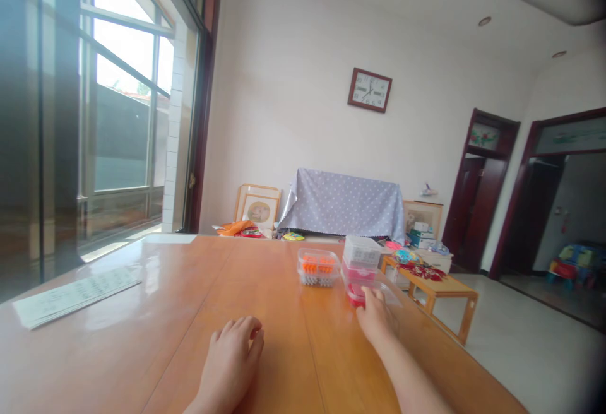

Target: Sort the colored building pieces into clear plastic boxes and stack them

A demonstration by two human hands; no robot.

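Observation:
My left hand (233, 358) rests on the wooden table (189, 313) with its fingers curled under and nothing in it. My right hand (376, 319) reaches forward, its fingers stretched onto a low clear box with red contents (360, 289). Just beyond that box stand two stacked clear boxes, the white one (361, 251) on top of a red one (358, 271). To their left sits a clear box of orange and white pieces (318, 267), apart from both hands.
A printed paper sheet (76, 294) lies at the table's left edge by the window. Beyond the table's right edge stand a low wooden side table (445, 291) with clutter, a covered piece of furniture (343, 204), picture frames and dark doorways.

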